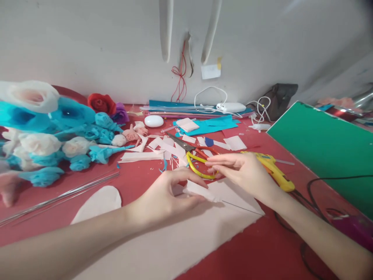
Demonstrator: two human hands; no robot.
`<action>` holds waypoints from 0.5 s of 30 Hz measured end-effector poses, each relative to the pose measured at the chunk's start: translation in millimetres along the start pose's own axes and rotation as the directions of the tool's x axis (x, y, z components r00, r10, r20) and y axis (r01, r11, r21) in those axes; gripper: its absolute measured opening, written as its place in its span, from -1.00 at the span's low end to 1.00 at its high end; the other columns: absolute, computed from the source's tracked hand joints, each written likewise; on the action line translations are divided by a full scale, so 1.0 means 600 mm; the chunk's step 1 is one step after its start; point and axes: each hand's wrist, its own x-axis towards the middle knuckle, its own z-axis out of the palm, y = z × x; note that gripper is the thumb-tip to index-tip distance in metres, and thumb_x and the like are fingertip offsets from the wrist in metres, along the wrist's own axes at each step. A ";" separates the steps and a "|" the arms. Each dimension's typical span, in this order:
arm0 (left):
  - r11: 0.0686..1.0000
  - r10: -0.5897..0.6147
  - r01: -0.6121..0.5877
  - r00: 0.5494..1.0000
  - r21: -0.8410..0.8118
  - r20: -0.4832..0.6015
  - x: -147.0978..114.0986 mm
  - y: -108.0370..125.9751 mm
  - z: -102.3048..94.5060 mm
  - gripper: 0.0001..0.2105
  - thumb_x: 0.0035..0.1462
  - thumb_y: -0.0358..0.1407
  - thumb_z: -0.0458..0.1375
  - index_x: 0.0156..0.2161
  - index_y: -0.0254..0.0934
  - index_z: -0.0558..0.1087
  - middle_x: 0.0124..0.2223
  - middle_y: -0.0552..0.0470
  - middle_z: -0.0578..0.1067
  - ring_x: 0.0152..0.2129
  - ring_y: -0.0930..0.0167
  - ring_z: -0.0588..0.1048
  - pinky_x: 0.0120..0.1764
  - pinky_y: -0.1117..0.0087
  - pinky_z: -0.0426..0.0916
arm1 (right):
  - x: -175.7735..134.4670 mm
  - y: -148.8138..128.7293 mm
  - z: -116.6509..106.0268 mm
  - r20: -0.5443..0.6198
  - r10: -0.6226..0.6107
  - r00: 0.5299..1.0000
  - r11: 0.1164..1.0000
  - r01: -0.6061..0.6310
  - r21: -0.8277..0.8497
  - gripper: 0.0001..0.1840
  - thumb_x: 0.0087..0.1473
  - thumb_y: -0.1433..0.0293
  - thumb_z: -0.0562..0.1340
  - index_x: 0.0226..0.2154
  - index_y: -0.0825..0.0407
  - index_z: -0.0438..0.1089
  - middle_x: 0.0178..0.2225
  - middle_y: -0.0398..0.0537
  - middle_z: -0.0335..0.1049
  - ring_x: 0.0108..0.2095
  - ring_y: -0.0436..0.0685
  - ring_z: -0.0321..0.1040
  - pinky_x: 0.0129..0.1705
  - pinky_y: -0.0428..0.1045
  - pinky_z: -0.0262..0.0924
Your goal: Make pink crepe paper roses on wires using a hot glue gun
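Note:
My left hand (171,192) is closed on a small piece of pale crepe paper (201,190), held between thumb and fingers. A thin dark wire (241,207) runs out from the paper's lower end to the right. My right hand (239,171) is stretched out just above and right of it, over the yellow handle of the scissors (194,165); whether its fingertips touch the handle I cannot tell. Its fingers are extended, with nothing visible in them. Below both hands lies a large pale crepe paper sheet (163,245).
Paper scraps (142,156) lie around the scissors. Paper flowers (46,144) crowd the left, with metal rods (70,194) in front. A yellow glue gun (274,171) and its black cord are at right, beside a green board (326,147). Blue paper (218,126) lies behind.

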 end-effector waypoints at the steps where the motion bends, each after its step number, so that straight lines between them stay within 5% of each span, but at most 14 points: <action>1: 1.000 0.005 -0.005 1.000 -0.001 -0.002 0.000 0.000 0.000 -0.87 -0.07 -0.33 0.16 -0.34 -0.32 0.45 -0.30 0.01 0.47 -0.38 0.42 0.45 -0.33 0.49 0.34 | 0.000 -0.002 0.000 -0.026 0.021 0.999 1.000 -0.021 0.006 -0.80 -0.01 0.36 0.21 -0.29 0.09 0.44 -0.38 -0.07 0.43 -0.40 0.02 0.40 -0.37 -0.14 0.35; 5: 1.000 0.009 -0.009 1.000 0.010 -0.011 0.000 0.000 0.000 -0.87 -0.07 -0.35 0.17 -0.34 -0.32 0.46 -0.29 0.00 0.47 -0.36 0.42 0.45 -0.29 0.48 0.34 | -0.003 -0.015 -0.004 -0.126 0.066 0.990 0.997 -0.071 -0.035 -0.76 -0.07 0.29 0.26 -0.58 0.13 0.37 -0.74 -0.18 0.22 -0.71 -0.10 0.17 -0.69 -0.22 0.08; 9: 1.000 -0.008 0.008 1.000 0.009 0.001 0.001 0.001 -0.001 -0.85 -0.05 -0.31 0.16 -0.31 -0.31 0.46 -0.25 -0.01 0.48 -0.28 0.38 0.45 -0.22 0.44 0.33 | -0.007 -0.029 -0.013 -0.047 0.048 0.998 0.997 -0.050 -0.054 -0.77 -0.01 0.40 0.19 -0.22 0.05 0.38 -0.57 -0.20 0.31 -0.64 -0.12 0.19 -0.64 -0.23 0.10; 12: 1.000 0.015 -0.015 1.000 -0.008 0.014 0.003 -0.001 -0.002 -0.85 -0.03 -0.34 0.15 -0.30 -0.29 0.47 -0.23 0.00 0.50 -0.22 0.37 0.44 -0.15 0.41 0.29 | -0.010 -0.034 -0.024 0.134 0.033 0.990 0.998 -0.025 -0.065 -0.73 0.01 0.41 0.17 -0.16 -0.04 0.38 -0.37 -0.15 0.38 -0.45 -0.07 0.32 -0.45 -0.22 0.21; 15: 0.999 0.018 -0.018 1.000 -0.034 0.000 0.004 -0.003 -0.002 -0.85 -0.06 -0.33 0.19 -0.30 -0.29 0.46 -0.26 0.01 0.50 -0.27 0.38 0.45 -0.19 0.42 0.31 | -0.012 -0.032 -0.031 0.453 0.066 0.889 0.998 -0.066 -0.016 -0.73 0.09 0.21 0.10 -0.27 -0.03 0.43 -0.30 -0.09 0.39 -0.32 0.02 0.34 -0.41 -0.17 0.22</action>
